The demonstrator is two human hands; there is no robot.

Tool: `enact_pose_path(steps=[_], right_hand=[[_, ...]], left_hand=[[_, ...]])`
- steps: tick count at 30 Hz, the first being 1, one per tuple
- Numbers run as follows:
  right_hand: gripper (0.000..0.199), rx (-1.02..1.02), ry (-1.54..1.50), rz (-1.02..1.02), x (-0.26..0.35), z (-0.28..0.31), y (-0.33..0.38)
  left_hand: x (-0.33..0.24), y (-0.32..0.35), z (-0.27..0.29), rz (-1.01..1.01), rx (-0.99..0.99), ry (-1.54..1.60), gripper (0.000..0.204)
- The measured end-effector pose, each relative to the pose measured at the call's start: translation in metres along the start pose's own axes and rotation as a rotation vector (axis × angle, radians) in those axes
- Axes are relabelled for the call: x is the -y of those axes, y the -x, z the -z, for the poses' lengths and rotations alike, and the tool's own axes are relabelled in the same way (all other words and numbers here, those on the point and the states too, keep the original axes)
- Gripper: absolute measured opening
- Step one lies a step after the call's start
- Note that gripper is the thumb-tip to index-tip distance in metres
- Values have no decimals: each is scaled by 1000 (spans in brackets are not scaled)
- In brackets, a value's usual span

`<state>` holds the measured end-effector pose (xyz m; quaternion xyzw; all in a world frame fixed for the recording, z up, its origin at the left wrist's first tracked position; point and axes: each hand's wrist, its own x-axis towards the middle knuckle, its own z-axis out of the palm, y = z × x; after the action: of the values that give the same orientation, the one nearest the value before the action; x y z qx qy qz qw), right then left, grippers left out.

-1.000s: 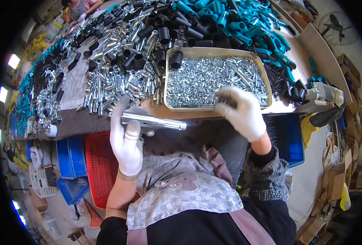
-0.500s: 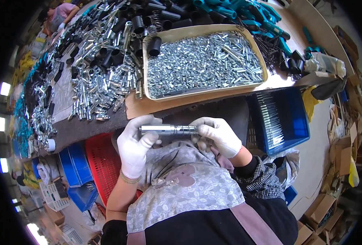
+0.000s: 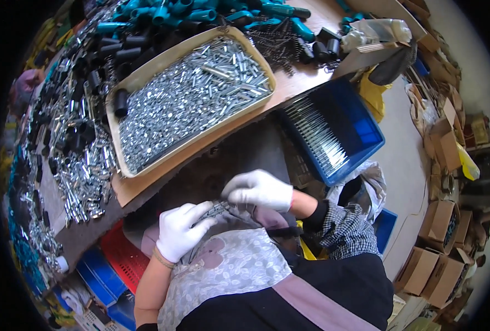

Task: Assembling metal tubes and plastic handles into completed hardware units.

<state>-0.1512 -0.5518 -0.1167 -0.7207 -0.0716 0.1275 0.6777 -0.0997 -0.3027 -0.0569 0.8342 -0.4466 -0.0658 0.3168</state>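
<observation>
Two-handed work on a metal part (image 3: pixel 217 209) over the apron (image 3: pixel 236 262)
Left hand (image 3: pixel 184 230) pinches it; right hand (image 3: pixel 260 191) curls close by (its hold, I cannot tell). Likely a fitting step, calling for steady alignment.

On the floor (image 3: pixel 402 182) at right, open cardboard boxes (image 3: pixel 441 281) are gathered — beside the desk (image 3: pixel 299 81) a yellow bag (image 3: pixel 371 95) is seen, while a red basket (image 3: pixel 124 255) is partly hidden.

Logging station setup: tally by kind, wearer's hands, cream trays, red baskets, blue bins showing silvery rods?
Wearer's hands: 2 (left hand, right hand)
Cream tray: 1
Red basket: 1
Blue bin showing silvery rods: 1
Total: 5
</observation>
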Motion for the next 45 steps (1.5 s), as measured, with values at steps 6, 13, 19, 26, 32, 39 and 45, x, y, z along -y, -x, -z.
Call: enact_pose_path(steps=[6, 13, 19, 26, 32, 39, 45], right_hand=[[20, -817, 602, -136, -54, 168, 12], [26, -416, 1352, -127, -124, 232, 10], [24, -278, 1435, -273, -126, 235, -9], [24, -173, 1442, -386, -124, 235, -15], [24, -386, 1377, -222, -91, 230, 2], [12, -324, -638, -28, 25, 31, 1], [19, 73, -1066, -79, 27, -78, -44]], left_hand=[[-3, 1, -16, 86, -32, 97, 31], [-8, -3, -20, 181, -46, 113, 32], [-11, -4, -20, 177, -66, 115, 32], [-6, 3, -14, 152, -107, 98, 33], [5, 13, -1, 196, -131, 154, 35], [10, 23, 1, 568, -153, 416, 47], [-2, 34, 27, 533, -444, 573, 63]])
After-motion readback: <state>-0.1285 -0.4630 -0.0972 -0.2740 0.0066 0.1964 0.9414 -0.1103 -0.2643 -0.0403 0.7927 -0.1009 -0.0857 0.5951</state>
